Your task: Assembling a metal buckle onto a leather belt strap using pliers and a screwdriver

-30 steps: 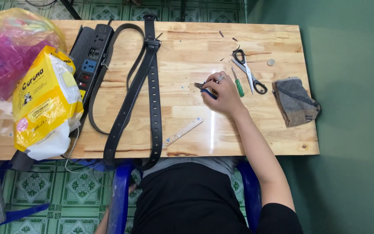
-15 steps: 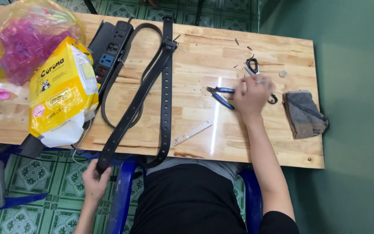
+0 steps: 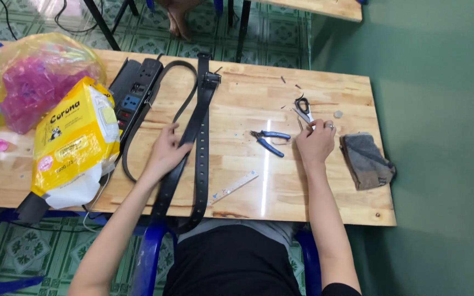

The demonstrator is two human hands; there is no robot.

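Observation:
A long black belt (image 3: 199, 126) lies looped down the middle of the wooden table (image 3: 248, 93), and its end hangs over the near edge. My left hand (image 3: 165, 151) rests on the belt strap with its fingers spread. My right hand (image 3: 314, 143) is at the right, its fingertips pinched on the blade end of the black-handled scissors (image 3: 303, 107). Blue-handled pliers (image 3: 270, 141) lie loose on the table just left of my right hand.
A clear ruler (image 3: 232, 187) lies near the front edge. A grey cloth (image 3: 366, 160) sits at the right end. At the left are a black power strip (image 3: 135, 90), a yellow tissue pack (image 3: 75, 142) and a plastic bag with pink contents (image 3: 28, 82). Small scraps lie near the scissors.
My right hand has let go of the pliers, which now lie on the table, and has moved to the scissors. My left hand has come up from below the table onto the belt.

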